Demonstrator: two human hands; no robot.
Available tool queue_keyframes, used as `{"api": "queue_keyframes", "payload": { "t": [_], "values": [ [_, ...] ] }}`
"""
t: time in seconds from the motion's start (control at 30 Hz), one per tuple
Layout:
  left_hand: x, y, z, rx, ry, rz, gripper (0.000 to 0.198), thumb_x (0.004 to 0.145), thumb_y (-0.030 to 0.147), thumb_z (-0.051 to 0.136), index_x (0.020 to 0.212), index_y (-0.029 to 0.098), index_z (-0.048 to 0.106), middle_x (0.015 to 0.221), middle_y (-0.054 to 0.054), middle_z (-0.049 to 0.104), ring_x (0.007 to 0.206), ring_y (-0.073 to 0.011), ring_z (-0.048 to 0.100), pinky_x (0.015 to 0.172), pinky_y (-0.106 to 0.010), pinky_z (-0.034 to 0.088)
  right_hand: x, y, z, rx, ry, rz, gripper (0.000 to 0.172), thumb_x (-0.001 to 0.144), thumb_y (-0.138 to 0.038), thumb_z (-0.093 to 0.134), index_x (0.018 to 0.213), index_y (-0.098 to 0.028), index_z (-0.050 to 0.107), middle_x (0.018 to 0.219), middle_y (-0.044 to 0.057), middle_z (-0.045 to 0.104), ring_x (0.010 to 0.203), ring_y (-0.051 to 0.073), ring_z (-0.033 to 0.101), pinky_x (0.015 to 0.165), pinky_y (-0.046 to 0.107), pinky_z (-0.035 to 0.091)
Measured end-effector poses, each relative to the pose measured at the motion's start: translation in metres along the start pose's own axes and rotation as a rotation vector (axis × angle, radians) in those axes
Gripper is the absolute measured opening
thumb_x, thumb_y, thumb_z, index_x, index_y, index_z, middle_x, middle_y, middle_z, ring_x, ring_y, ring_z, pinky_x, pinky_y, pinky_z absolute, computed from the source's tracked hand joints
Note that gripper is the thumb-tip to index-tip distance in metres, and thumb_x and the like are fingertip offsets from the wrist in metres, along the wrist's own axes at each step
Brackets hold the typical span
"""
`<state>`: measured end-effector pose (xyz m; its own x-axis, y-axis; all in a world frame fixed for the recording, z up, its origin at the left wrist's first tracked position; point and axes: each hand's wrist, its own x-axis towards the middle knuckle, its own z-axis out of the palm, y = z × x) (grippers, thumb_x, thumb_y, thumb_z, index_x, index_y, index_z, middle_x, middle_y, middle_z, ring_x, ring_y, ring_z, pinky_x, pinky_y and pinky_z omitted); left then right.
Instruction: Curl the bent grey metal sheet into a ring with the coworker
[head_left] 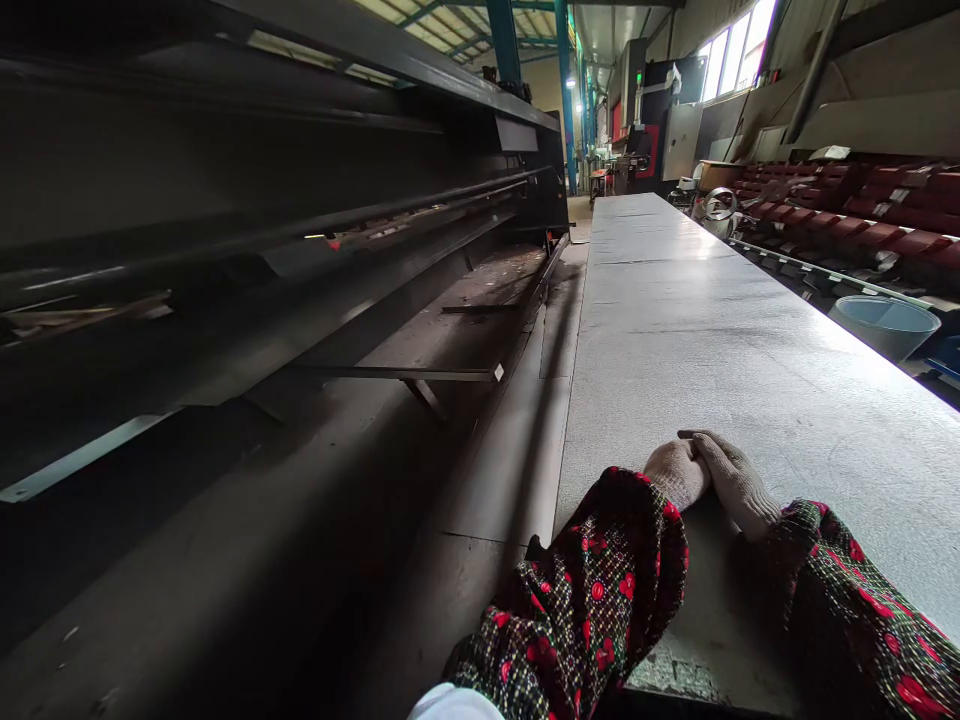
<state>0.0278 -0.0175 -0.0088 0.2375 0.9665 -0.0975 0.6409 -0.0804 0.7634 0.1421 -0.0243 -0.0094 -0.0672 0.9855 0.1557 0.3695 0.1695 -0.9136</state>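
Observation:
My left hand (pixel 675 474) and my right hand (pixel 736 482) wear light knitted work gloves, and floral cuffed sleeves cover both arms. They rest together near the front of a long stack of flat grey metal sheets (pixel 757 375). Over the left hand lies the right one, its fingers stretched across the other glove. Most of the left fingers are hidden beneath it, so their pose cannot be made out. No tool or part shows in either hand.
A long dark machine (pixel 225 180) runs along the left, with a support bar (pixel 405 374) jutting out low. To the right stand a pale blue bucket (pixel 885 325) and stacked dark red parts (pixel 862 225). Farther back is a machine with a red panel (pixel 651 150).

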Motion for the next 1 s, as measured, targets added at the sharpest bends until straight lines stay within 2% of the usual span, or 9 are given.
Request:
{"api": "queue_keyframes", "payload": {
  "t": [0.23, 0.6, 1.0],
  "values": [
    [-0.001, 0.0009, -0.0009, 0.001, -0.014, -0.009, 0.035, 0.082, 0.043, 0.04, 0.1, 0.027, 0.067, 0.089, -0.004, 0.069, 0.081, -0.0183, 0.061, 0.069, -0.025, 0.046, 0.0003, -0.0045, -0.0012, -0.016, -0.004, -0.009, 0.04, 0.085, -0.046, 0.038, 0.107, -0.025, 0.065, 0.11, 0.003, 0.065, 0.106, 0.021, 0.055, 0.098, 0.036, 0.039],
    [0.0014, -0.0034, 0.0026, -0.011, 0.0, 0.018, 0.035, 0.082, 0.044, 0.04, 0.098, 0.027, 0.067, 0.086, -0.004, 0.069, 0.079, -0.0183, 0.062, 0.064, -0.024, 0.044, 0.0004, -0.0011, 0.0, -0.008, -0.002, -0.015, 0.038, 0.086, -0.045, 0.038, 0.103, -0.024, 0.065, 0.11, 0.003, 0.064, 0.107, 0.021, 0.055, 0.098, 0.037, 0.038],
    [-0.0023, 0.0039, -0.0028, 0.007, -0.007, -0.028, 0.035, 0.082, 0.043, 0.04, 0.098, 0.026, 0.067, 0.087, -0.004, 0.069, 0.078, -0.0185, 0.061, 0.067, -0.025, 0.046, 0.0003, -0.001, -0.0007, -0.018, 0.0, -0.006, 0.042, 0.086, -0.045, 0.038, 0.111, -0.024, 0.063, 0.109, 0.003, 0.066, 0.104, 0.021, 0.056, 0.098, 0.036, 0.039]
  ]
}}
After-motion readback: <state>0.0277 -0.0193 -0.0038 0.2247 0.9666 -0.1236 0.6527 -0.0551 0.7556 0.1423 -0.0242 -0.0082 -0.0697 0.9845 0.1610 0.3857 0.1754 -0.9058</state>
